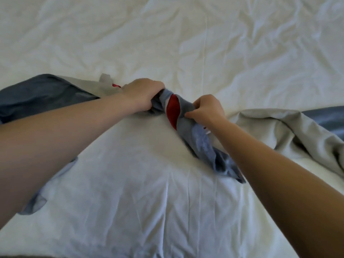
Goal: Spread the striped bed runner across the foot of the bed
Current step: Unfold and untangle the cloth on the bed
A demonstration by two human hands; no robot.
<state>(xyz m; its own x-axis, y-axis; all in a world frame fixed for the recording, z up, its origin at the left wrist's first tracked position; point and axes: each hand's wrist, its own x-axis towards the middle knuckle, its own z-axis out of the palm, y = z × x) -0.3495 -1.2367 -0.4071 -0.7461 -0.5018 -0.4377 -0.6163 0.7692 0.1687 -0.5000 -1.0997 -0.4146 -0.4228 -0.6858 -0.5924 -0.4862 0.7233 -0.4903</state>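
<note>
The bed runner (173,108) is a blue-grey cloth with a red stripe and a pale grey underside. It lies bunched and twisted across the white bed (186,43). My left hand (143,94) is closed around the bunched cloth at the middle. My right hand (206,108) pinches the same bunch just to the right, the red stripe showing between the two hands. One end of the runner trails off to the left edge, the other to the right, with its pale underside turned up. A blue fold hangs down under my right forearm.
The wrinkled white sheet fills the whole view. A loose blue corner (35,203) of cloth pokes out beneath my left forearm at the lower left. A dark strip shows at the bottom left edge of the view.
</note>
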